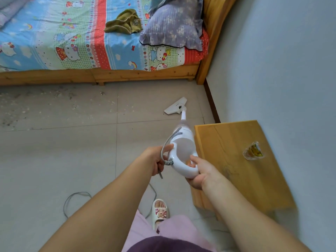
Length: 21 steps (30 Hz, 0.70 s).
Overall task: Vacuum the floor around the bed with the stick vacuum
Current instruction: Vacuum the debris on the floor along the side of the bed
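I hold a white stick vacuum (182, 142) in front of me. Its flat floor head (174, 106) rests on the grey tiled floor (72, 151), a short way from the wooden bed (101, 74) and near the right wall. My right hand (201, 172) is wrapped around the loop handle at the back. My left hand (158, 159) grips the grey power cord (164, 148) where it leaves the vacuum body. Dust and crumbs (45, 99) lie scattered on the tiles along the bed's side, left of the floor head.
A wooden bedside table (236, 160) with a small glass (253, 150) stands right of the vacuum, against the wall. The cord loops on the floor (72, 199) near my slippered foot (160, 210). A pillow (174, 24) and an olive cloth (125, 22) lie on the bed.
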Tool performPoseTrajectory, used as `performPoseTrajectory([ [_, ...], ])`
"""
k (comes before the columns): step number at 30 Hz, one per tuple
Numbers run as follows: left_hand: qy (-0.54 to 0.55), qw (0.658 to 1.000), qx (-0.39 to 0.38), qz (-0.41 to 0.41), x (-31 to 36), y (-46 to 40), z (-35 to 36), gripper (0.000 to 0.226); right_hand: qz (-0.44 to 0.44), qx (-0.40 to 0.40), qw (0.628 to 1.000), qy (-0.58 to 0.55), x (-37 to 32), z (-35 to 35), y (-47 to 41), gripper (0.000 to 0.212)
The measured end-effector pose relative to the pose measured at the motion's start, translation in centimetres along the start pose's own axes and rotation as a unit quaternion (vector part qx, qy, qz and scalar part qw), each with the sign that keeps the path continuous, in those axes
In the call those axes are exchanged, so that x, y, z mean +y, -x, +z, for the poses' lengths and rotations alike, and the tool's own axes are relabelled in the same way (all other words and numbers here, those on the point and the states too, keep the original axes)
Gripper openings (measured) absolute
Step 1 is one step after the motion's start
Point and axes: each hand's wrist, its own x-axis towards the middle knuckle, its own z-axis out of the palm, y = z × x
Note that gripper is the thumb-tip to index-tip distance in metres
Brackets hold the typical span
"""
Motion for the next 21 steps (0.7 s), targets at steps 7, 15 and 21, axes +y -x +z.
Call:
performPoseTrajectory([
  [7, -0.085, 0.996, -0.029, 0.006, -0.8, 0.5, -0.6, 0.029, -0.006, -0.015, 0.996, 0.083, 0.5, -2.1, 0.6, 0.015],
  [15, -0.082, 0.995, -0.042, 0.021, -1.5, 1.2, -1.4, 0.037, -0.023, -0.05, 0.989, 0.141, 0.0, -2.7, 0.1, 0.019],
  [21, -0.124, 0.988, -0.087, -0.023, -1.7, 1.5, -4.3, 0.04, 0.016, -0.038, 0.981, 0.192, 1.8, -2.7, -0.1, 0.021],
])
